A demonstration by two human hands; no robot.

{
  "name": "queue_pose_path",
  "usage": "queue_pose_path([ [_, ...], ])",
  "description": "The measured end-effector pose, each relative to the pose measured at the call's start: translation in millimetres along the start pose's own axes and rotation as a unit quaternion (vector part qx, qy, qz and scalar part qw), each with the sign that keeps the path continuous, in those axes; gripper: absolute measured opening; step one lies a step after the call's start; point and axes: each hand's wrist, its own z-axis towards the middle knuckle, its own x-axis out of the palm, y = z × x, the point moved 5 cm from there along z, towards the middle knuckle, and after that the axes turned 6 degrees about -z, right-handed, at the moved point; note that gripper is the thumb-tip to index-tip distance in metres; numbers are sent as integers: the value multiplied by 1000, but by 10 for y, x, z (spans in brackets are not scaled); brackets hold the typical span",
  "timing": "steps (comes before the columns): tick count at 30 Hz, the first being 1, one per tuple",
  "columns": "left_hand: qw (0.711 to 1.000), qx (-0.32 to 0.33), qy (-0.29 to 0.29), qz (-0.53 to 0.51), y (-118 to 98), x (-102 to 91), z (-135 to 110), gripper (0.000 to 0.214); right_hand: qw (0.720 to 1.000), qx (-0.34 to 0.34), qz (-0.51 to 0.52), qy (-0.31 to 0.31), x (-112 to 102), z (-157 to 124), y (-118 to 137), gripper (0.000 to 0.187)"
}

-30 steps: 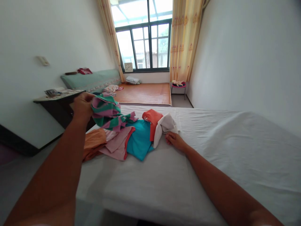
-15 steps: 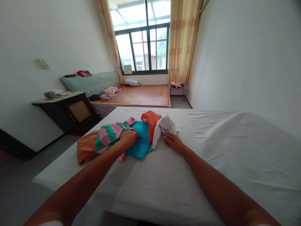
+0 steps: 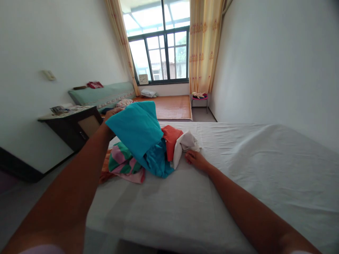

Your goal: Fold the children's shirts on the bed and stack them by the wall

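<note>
White sheeting lies under the half-raised turquoise garment, which calls for a firm grip and a lift clear of the striped garment. Partly hidden, the left hand grips its upper edge; the right hand, loosely fisted, rests beside the off-white cloth.

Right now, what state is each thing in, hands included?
Turquoise cloth, partly raised, lower part crumpled
Green-and-pink cloth, bunched, partly covered
Pink cloth, mostly covered
Brown cloth, partly hidden
Orange-red cloth, bunched
White cloth, bunched
Left hand, closed on the turquoise cloth
Right hand, curled at the white cloth
Sheet, creased
Curtains, drawn aside
Cabinet door, shut
</note>
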Motion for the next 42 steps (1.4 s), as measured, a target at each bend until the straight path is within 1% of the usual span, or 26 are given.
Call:
queue_pose_path([
  [1, 1000, -15, 12, -3, 32, 1, 26, 12, 1000, 3, 1, -1, -1, -2, 4, 23],
  [2, 1000, -30, -4, -2, 52, -30, 55, 12, 1000, 4, 0, -1, -1, -2, 7, 23],
  [4, 995, -26, -98, 4, 26, -192, 121, 19, 1000, 1, -3, -1, 0, -2, 14, 23],
  [6, 975, 15, -223, 23, -58, -432, 162, 23, 1000, -5, -7, -2, 0, -1, 18, 23],
  [8, 945, 71, -311, 71, -147, -635, 149, 24, 1000, -9, -11, -2, 1, 1, 18, 23],
  [10, 920, 118, -351, 131, -189, -729, 68, 25, 1000, -12, -10, 0, 5, 4, 23, 22],
  [11, 916, 134, -339, 169, -189, -707, 16, 25, 1000, -14, -8, 0, 7, 6, 29, 22],
  [12, 920, 143, -296, 216, -174, -627, -36, 24, 1000, -16, -6, 0, 9, 9, 36, 21],
  [13, 926, 143, -224, 269, -141, -488, -94, 24, 1000, -16, -4, -3, 10, 12, 42, 22],
  [14, 927, 140, -135, 320, -93, -301, -169, 24, 1000, -13, -1, -9, 8, 16, 47, 22],
  [15, 919, 138, -33, 367, -36, -73, -269, 25, 1000, -7, 5, -19, 1, 19, 48, 22],
  [16, 904, 144, 47, 399, 9, 159, -394, 26, 999, 0, 12, -35, -11, 21, 47, 23],
  [17, 892, 163, 96, 411, 27, 384, -531, 29, 998, 7, 19, -55, -30, 21, 46, 23],
  [18, 883, 193, 134, 407, 28, 613, -672, 29, 996, 9, 23, -80, -55, 18, 48, 24],
  [19, 869, 231, 193, 394, 29, 867, -826, 29, 994, 7, 23, -109, -87, 11, 52, 27],
  [21, 828, 286, 313, 367, 58, 1342, -1133, 27, 987, -7, 8, -161, -150, -10, 65, 36],
  [22, 814, 297, 346, 359, 81, 1530, -1256, 29, 984, -14, -3, -179, -174, -22, 69, 41],
  [24, 804, 265, 376, 378, 174, 1801, -1417, 32, 982, -16, -19, -188, -195, -37, 64, 50],
  [27, 793, 172, 389, 436, 337, 1971, -1516, 31, 985, -14, -31, -168, -179, -39, 51, 60],
  [29, 782, 139, 395, 462, 378, 1984, -1529, 30, 987, -17, -33, -159, -168, -33, 54, 57],
  [31, 776, 125, 396, 475, 348, 1961, -1502, 32, 987, -17, -32, -160, -173, -23, 53, 50],
  [34, 775, 116, 386, 486, 201, 1871, -1363, 29, 986, -11, -31, -164, -195, -2, 32, 42],
  [36, 779, 119, 364, 496, 51, 1743, -1173, 30, 986, -14, -34, -162, -206, 13, 14, 37],
  [38, 801, 123, 301, 502, -126, 1519, -886, 33, 987, -15, -35, -157, -208, 25, -7, 34],
  [41, 876, 129, 94, 454, -376, 991, -393, 36, 988, -11, -31, -151, -202, 34, -36, 30],
  [42, 894, 132, 56, 425, -407, 837, -274, 35, 988, -10, -30, -148, -198, 35, -44, 29],
])
